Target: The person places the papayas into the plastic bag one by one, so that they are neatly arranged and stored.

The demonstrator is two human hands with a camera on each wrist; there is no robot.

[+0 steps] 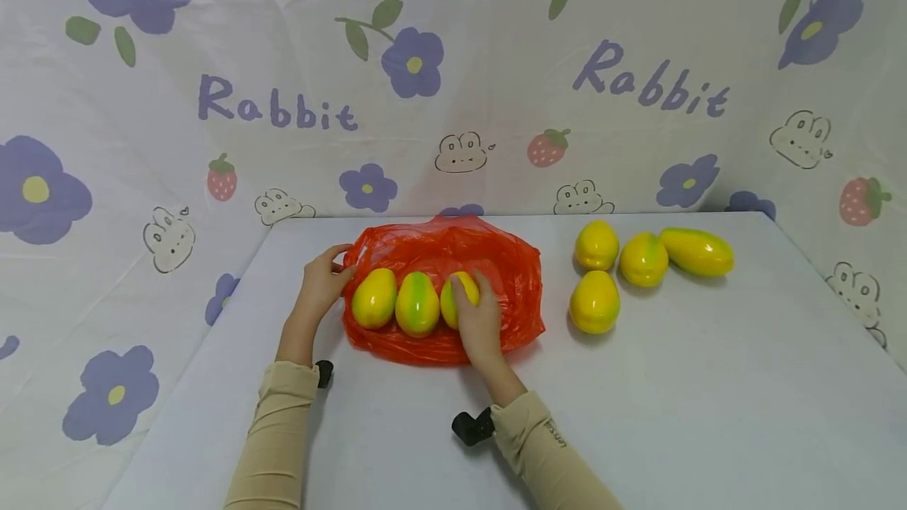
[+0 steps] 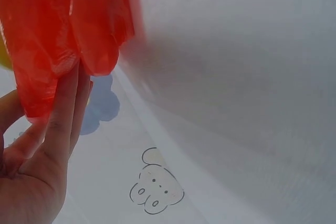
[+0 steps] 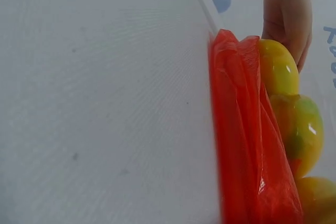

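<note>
A red plastic bag (image 1: 520, 290) lies spread open on the table. Two glossy yellow-green papaya-like fruits, a left one (image 1: 374, 299) and a middle one (image 1: 418, 305), sit side by side in it. My right hand (image 1: 480, 325) grips a third such fruit (image 1: 450, 307) at the right end of this row, partly covering it. At the bag's left edge, my left hand (image 1: 326, 283) holds the red film between thumb and fingers; the left wrist view shows the film (image 2: 39, 51) hanging between them. The right wrist view leaves my right hand's fingers out of sight.
Right of the bag lie several more yellow-green fruits (image 1: 595, 302), one of them a longer fruit (image 1: 697, 252). They rest on the white table (image 1: 708, 400). A patterned cloth (image 1: 496, 85) hangs behind the table's back edge. A black wrist device (image 1: 472, 427) sits by the right sleeve.
</note>
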